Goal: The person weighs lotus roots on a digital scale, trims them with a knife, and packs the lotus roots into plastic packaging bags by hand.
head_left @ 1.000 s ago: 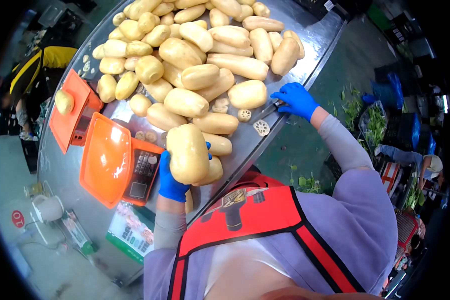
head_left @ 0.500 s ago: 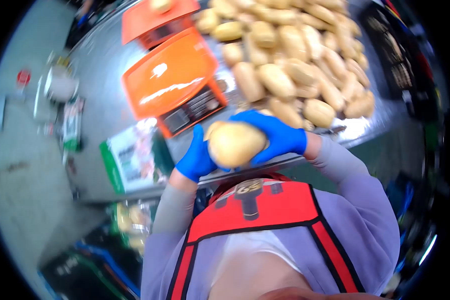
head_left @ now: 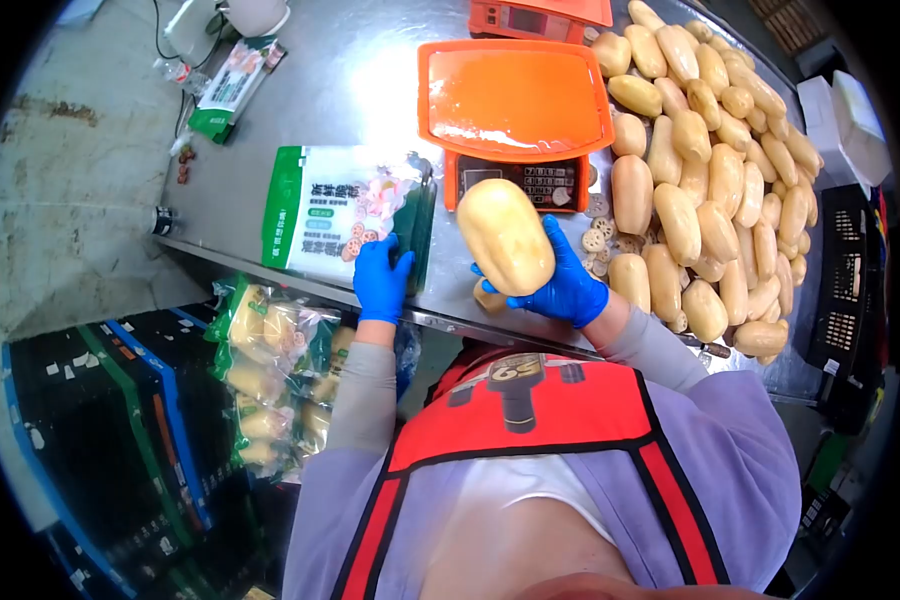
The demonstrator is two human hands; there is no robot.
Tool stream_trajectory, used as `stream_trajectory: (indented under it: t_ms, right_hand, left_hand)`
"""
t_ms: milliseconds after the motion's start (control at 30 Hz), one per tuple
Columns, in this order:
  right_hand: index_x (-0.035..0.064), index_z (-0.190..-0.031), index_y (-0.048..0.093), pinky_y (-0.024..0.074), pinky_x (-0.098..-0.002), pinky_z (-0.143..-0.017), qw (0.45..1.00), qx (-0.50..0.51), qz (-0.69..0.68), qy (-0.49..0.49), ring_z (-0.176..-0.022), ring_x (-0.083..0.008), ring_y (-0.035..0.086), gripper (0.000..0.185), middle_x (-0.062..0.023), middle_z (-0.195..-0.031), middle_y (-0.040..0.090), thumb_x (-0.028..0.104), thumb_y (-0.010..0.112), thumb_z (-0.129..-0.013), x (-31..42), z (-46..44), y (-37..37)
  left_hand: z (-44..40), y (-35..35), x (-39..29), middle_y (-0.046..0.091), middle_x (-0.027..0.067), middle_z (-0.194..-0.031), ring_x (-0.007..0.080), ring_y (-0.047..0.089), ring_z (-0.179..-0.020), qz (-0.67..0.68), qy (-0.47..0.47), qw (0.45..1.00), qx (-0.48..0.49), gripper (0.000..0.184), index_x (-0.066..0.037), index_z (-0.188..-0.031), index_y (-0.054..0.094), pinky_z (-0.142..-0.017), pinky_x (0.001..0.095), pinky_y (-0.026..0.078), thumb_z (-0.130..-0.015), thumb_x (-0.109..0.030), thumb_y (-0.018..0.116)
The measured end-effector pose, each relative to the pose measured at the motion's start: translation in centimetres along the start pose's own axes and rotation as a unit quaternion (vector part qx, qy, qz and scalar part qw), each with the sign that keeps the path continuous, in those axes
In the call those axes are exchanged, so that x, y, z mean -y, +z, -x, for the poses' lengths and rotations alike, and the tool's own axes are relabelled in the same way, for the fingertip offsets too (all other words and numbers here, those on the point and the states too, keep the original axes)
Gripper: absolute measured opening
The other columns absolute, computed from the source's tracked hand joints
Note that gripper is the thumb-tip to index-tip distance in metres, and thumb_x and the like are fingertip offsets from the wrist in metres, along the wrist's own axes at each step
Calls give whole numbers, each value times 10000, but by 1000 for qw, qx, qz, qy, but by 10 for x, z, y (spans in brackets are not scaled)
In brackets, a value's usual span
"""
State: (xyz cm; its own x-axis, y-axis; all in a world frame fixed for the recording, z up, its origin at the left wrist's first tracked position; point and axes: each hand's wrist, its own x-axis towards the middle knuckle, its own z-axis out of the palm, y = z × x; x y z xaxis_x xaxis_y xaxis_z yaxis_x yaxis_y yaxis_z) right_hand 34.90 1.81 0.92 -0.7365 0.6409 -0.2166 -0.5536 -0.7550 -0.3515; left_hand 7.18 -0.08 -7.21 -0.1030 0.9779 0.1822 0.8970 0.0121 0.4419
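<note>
My right hand [head_left: 562, 280], in a blue glove, is closed around a thick, pale lotus root segment [head_left: 507, 238]. It holds the root in front of the orange scale [head_left: 515, 100], covering part of the scale's front panel. My left hand [head_left: 383, 280], also gloved in blue, rests at the lower right corner of a stack of printed plastic bags [head_left: 335, 200]. Its thumb and fingers are apart, and no root is in it. A small lotus root piece [head_left: 488, 297] lies on the metal table [head_left: 370, 110] beneath my right hand.
A large pile of lotus roots [head_left: 710, 180] covers the table's right side, with cut slices [head_left: 598, 235] beside it. A second orange scale [head_left: 540, 18] stands behind. Filled bags [head_left: 265, 370] sit below the table's left edge, near black crates [head_left: 100, 420]. A knife handle [head_left: 715, 349] shows at the front edge.
Both hands were around the lotus root; now only my right hand holds it. My left hand has moved left to the bags. The view has swung left.
</note>
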Motion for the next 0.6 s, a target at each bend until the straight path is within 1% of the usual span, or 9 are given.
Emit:
stream_trajectory:
  t_ms: [33,67,167,200,233,300,433,533,600]
  right_hand:
    - [77,-1349,336,509,-440,-795,981,42,-173,73,-1079,-303,530,687,-158,-1265,475,441,603,-831,-1,-1,-2]
    - [92,-1389,278,503,-467,-803,983,27,-166,71,-1109,-346,504,758,-182,-1313,425,593,449,-846,-6,-6,-8]
    - [61,-1385,269,487,-487,-856,983,42,-174,45,-1146,-403,465,721,-226,-1325,391,493,503,-859,-11,-16,-13]
    - [61,-1385,269,487,-487,-856,983,43,-175,45,-1146,-403,465,721,-226,-1325,391,493,503,-859,-12,-18,-11]
    - [53,-1387,264,461,-467,-895,992,5,-113,55,-1154,-383,466,709,-210,-1322,401,440,532,-856,-11,-21,-7]
    - [46,-1388,260,435,-447,-934,996,-35,-47,66,-1162,-363,466,702,-195,-1320,410,386,562,-853,-9,-29,0]
    - [25,-1376,272,376,-314,-979,979,21,203,-7,-1181,-187,441,715,-104,-1308,430,274,633,-812,-16,-67,15]
    - [-1,-1386,235,332,-331,-1011,912,-56,403,-47,-1219,-191,393,838,-118,-1318,409,286,708,-756,-28,-85,7]
    - [21,-1369,271,360,-369,-987,798,-87,587,-105,-1192,-258,433,888,-178,-1295,422,351,744,-693,-40,-92,-9]
  left_hand:
    - [2,3,0,601,129,-903,291,575,-831,26,-1,1000,-7,302,-64,-1007,633,-738,372,461,-749,-216,673]
    - [1,3,1,610,129,-860,285,586,-797,50,-1,999,-16,226,-64,-972,650,-720,367,465,-786,-189,631]
    - [-1,-2,-1,617,150,-808,291,599,-744,118,-55,991,-14,170,-47,-912,669,-692,358,468,-829,-138,552]
    - [-1,1,8,631,136,-776,233,606,-691,158,-68,985,-9,141,-27,-876,664,-658,324,467,-816,-127,583]
    - [-2,0,14,631,136,-776,233,606,-691,157,-68,985,-10,141,-27,-876,664,-658,324,467,-816,-127,583]
    - [-4,-2,20,631,86,-721,142,577,-640,324,-245,910,83,123,-4,-821,655,-620,277,458,-806,-121,620]
    - [-6,-4,11,614,41,-695,91,535,-620,389,-266,878,78,130,12,-776,640,-594,247,445,-791,-117,653]
    - [-12,-18,13,620,45,-722,107,543,-652,429,-295,849,87,140,11,-773,644,-612,255,450,-787,-128,655]
    - [-17,-14,21,608,40,-756,123,545,-708,422,-260,869,-9,141,2,-828,643,-643,275,463,-799,-136,646]
